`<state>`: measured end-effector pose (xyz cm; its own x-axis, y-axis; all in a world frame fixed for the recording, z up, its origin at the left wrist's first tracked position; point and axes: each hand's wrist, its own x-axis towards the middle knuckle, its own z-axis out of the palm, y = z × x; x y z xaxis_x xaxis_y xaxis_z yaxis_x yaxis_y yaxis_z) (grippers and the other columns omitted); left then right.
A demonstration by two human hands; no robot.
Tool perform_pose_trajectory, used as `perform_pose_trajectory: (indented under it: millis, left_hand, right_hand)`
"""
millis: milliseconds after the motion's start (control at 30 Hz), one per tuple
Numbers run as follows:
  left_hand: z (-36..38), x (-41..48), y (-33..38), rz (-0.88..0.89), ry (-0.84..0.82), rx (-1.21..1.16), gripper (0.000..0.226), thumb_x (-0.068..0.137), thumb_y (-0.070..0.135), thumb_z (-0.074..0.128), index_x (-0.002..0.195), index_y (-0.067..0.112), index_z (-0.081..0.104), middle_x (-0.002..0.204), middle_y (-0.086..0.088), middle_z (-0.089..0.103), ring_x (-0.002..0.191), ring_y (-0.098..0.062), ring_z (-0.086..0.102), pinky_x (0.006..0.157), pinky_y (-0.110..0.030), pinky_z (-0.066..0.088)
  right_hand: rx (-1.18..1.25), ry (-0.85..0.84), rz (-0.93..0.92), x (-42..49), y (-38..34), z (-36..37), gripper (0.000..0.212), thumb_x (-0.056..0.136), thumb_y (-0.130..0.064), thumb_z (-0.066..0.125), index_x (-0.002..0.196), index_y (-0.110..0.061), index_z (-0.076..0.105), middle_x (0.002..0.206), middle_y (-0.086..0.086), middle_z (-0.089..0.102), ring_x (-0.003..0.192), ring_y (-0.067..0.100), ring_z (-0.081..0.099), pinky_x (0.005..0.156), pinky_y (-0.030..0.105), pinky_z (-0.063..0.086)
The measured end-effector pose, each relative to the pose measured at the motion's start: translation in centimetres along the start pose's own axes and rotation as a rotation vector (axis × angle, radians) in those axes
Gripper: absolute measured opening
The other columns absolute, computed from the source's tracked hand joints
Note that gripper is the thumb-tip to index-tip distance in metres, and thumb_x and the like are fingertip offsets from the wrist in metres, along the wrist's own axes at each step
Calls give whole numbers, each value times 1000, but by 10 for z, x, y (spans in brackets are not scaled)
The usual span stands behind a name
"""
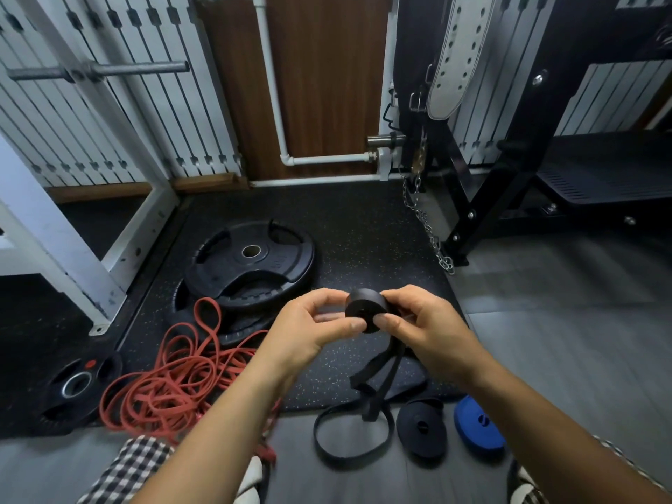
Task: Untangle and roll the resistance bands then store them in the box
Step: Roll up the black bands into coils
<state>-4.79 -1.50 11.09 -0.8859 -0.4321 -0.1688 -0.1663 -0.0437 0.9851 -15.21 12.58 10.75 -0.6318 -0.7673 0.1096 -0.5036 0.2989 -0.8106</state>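
Observation:
A black resistance band [364, 306] is partly wound into a thick roll held in mid-air at the centre. My left hand [312, 325] pinches the roll's left side and my right hand [422, 323] pinches its right side. The band's loose tail [378, 387] hangs down and ends in a loop on the floor. A tangled pile of red bands [171, 380] lies on the mat at the lower left. A rolled black band [422, 427] and a rolled blue band [476, 423] lie side by side on the floor at the lower right. No box is in view.
Black weight plates [251, 261] are stacked on the speckled mat behind the red pile; a smaller plate [78, 385] lies far left. A white rack frame [72, 249] stands left. A black bench [582, 183] with a hanging chain [432, 234] stands right.

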Motion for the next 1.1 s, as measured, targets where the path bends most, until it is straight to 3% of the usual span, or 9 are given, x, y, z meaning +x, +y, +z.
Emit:
perform_pose_trajectory:
  millis: [67,167,333,600,733,833,967,1033,1100]
  left_hand:
    - [-2,2,1,108,-9,272,41,70,6,76,98,34,65,95,4,65,87,-9,63,80,-18,47]
    - [1,2,3,218,-36,397,36,72,0,73,89,31,68,80,4,65,72,-9,57,71,-19,46]
    - [6,-2,9,146,58,-34,29,71,-14,66,89,8,68,67,7,70,62,-1,64,61,-11,48]
    - [12,-2,3,91,122,-416,31,59,4,67,89,8,65,78,-2,73,73,-10,69,62,-16,53]
    - [17,-3,-3,25,121,-582,31,61,2,64,92,5,64,80,-5,74,75,-13,70,61,-17,55]
    - [12,-2,-4,21,81,-393,30,66,0,68,94,9,65,83,-3,74,81,-14,69,65,-18,54]
    - [1,1,-2,203,-35,308,45,73,3,74,106,31,63,100,6,69,93,-7,65,83,-17,49]
    - [3,1,-3,303,-40,553,42,74,5,73,109,26,66,97,6,67,89,-7,62,84,-17,47]
    - [5,1,-3,355,-3,570,32,74,-1,71,99,19,70,86,2,68,81,-13,63,78,-22,49]
  right_hand:
    - [-128,-37,-26,0,1,-2,20,86,-17,62,106,-16,65,91,-5,55,82,7,53,74,19,42]
    - [-193,-85,-58,-3,-2,-2,18,85,-19,64,104,-18,65,92,-5,54,84,8,52,77,21,42]
    - [171,29,-9,-1,-7,-7,31,76,-15,73,90,-40,62,93,-6,62,87,1,58,77,9,43]
    - [478,76,113,-2,-11,0,21,75,-13,72,92,-25,67,95,-3,71,93,7,64,83,18,50]
    - [669,69,125,-5,-14,13,20,81,-4,64,96,-17,65,89,-2,69,81,2,63,72,12,49]
    - [358,35,105,-2,-7,7,18,85,-11,63,101,-19,65,91,-4,66,86,5,62,77,18,51]
    - [-158,-5,-31,1,2,-5,20,84,-17,65,104,-18,65,91,-6,58,89,12,56,81,30,46]
    - [-327,-80,-88,-1,2,-4,22,85,-22,63,107,-20,63,93,-9,53,93,12,52,83,34,45]
    - [-333,-85,-91,-2,2,-3,23,84,-24,64,107,-22,63,94,-9,53,94,11,52,83,35,45]
